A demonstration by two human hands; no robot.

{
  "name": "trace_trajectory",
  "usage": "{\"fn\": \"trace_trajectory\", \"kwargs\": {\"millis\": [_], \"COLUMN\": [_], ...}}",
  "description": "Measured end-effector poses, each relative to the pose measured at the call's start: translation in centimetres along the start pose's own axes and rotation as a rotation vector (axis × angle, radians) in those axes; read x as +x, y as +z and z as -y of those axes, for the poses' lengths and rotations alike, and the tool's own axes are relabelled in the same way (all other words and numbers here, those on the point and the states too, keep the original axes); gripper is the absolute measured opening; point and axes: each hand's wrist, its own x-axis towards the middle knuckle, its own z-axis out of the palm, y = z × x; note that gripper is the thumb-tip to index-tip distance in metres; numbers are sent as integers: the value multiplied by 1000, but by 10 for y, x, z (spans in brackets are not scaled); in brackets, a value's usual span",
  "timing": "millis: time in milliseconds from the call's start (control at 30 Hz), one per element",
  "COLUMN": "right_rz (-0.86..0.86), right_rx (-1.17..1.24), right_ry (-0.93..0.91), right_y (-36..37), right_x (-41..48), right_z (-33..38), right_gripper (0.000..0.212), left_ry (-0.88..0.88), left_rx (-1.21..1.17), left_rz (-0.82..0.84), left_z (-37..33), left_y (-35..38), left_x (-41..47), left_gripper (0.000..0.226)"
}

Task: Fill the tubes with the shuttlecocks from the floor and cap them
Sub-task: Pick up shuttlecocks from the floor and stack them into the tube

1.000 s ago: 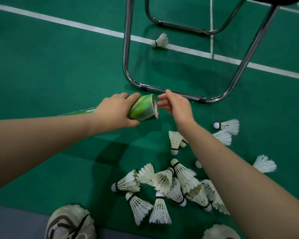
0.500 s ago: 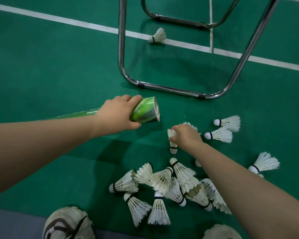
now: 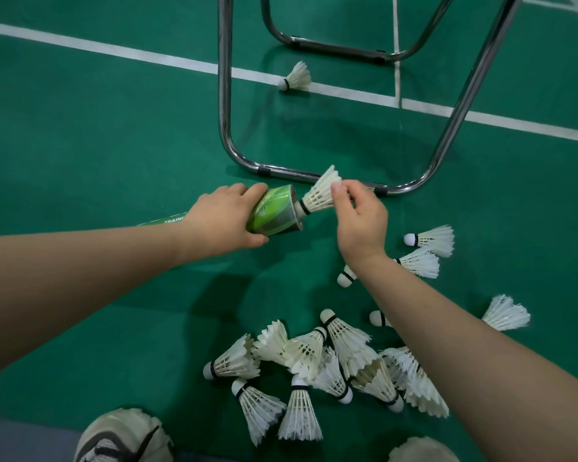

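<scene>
My left hand (image 3: 224, 220) grips a green tube (image 3: 276, 211) near its open end, which points right. My right hand (image 3: 359, 218) pinches the feathers of a white shuttlecock (image 3: 321, 195), whose cork tip is just inside the tube's mouth. A heap of several white shuttlecocks (image 3: 314, 365) lies on the green floor below my hands. More loose shuttlecocks (image 3: 429, 240) lie to the right, partly hidden by my right forearm.
A chrome chair frame (image 3: 226, 95) stands on the floor just beyond my hands, with one shuttlecock (image 3: 296, 77) lying under it on a white court line (image 3: 114, 51). A shoe (image 3: 124, 438) shows at the bottom edge.
My right hand went down to the floor, picked up a shuttlecock, and has risen with it to the tube's open end. My left hand has kept its hold on the tube.
</scene>
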Motion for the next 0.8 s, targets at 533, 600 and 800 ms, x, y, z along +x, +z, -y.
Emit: {"fn": "trace_trajectory", "kwargs": {"millis": [533, 600, 800], "right_rz": [629, 720, 957], "right_rx": [145, 162, 253], "right_ry": [326, 379, 514], "right_y": [17, 15, 31], "right_x": [-6, -5, -20], "right_z": [27, 29, 24], "right_gripper": [35, 37, 34], "left_ry": [52, 65, 128], "left_rx": [12, 23, 54], "left_rz": [-3, 3, 48], "left_z": [-3, -2, 1], "left_y": [-5, -5, 3], "left_x": [-8, -13, -27], "left_gripper": [78, 78, 79]}}
